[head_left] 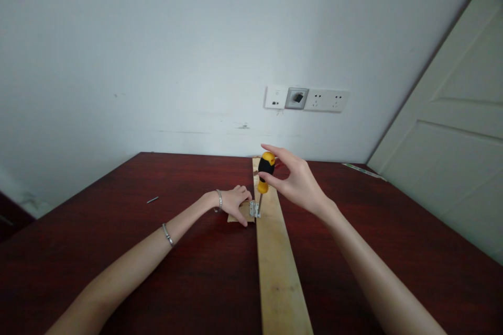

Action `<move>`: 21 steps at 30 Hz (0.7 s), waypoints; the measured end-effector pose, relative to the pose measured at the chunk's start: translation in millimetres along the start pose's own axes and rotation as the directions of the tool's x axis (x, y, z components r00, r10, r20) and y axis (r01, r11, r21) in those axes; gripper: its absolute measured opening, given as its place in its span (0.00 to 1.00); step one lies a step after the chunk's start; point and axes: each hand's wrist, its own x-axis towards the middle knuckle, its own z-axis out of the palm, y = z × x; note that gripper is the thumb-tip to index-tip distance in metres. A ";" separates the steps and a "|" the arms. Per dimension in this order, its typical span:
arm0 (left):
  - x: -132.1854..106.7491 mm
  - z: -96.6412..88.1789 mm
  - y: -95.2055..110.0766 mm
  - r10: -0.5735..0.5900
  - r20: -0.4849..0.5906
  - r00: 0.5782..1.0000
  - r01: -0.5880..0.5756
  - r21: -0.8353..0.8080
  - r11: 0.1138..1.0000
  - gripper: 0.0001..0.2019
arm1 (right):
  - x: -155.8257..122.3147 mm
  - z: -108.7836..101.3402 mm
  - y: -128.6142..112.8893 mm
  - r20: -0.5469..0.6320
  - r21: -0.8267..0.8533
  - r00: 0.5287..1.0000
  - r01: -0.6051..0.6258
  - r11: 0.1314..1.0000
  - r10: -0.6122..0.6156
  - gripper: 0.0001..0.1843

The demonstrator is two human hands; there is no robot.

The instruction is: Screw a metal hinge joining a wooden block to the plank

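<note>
Plank: the long plank (281, 282) runs away from you over the dark red table (188, 282) toward the wall
Small board: a short board (244, 211) lies against the plank's left edge, under your left hand (236, 201), its thumb and fingers wide apart
Hinge: the hinge (252, 208) spans the joint
Screwdriver: your right hand (296, 180) holds the screwdriver (266, 166) loosely by its handle, slightly tilted, tip down at the hinge
Pin: a thin pin (152, 199) lies left of your left hand
Wall: sockets (325, 100) sit beyond
</note>
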 end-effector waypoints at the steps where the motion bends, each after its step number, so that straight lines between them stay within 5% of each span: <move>1: 0.1 0.0 0.1 0.002 -0.001 1.000 -0.002 0.000 1.000 0.36 | -0.3 -0.3 0.1 -0.014 0.006 1.000 -0.001 1.000 0.001 0.28; 14: -3.4 -1.1 -3.0 0.038 -0.076 0.996 -0.042 -0.056 0.998 0.44 | 2.5 -13.1 -0.3 -0.198 -0.004 0.980 -0.006 1.000 0.005 0.25; 21: -1.4 -8.4 21.4 0.290 -0.260 0.921 -0.313 -0.051 0.948 0.11 | 1.9 -28.3 6.7 -0.284 0.023 0.958 -0.040 0.999 0.045 0.25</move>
